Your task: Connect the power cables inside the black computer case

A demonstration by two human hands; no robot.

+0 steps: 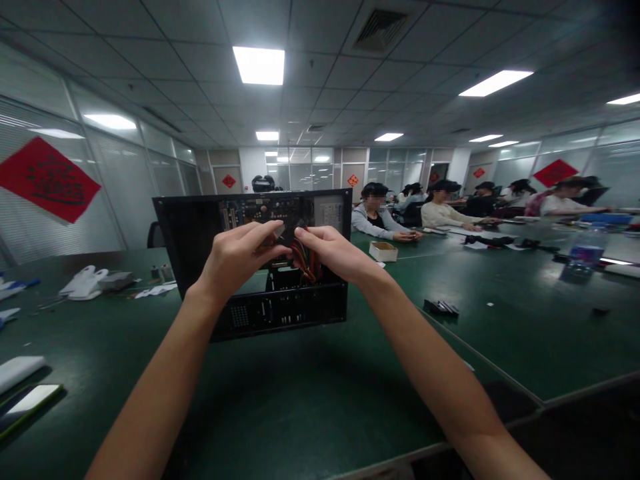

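Note:
An open black computer case (280, 310) stands on the green table in front of me, its inside facing me. Behind my hands a motherboard (260, 208) shows along the upper part of the case. My right hand (325, 248) is closed on a bundle of coloured cables (309, 267), red, orange and black, with the thumb on top. To the left of it, my left hand (245, 250) reaches into the case with thumb and forefinger brought near each other. What its fingertips hold, if anything, is too small and dark to make out.
On the green table (280, 400) lie a phone (33, 407) at the near left and white plastic bags (85, 281) farther off. To the right are a small white box (383, 251), a black part (441, 308) and a water bottle (586, 250). Several people sit beyond.

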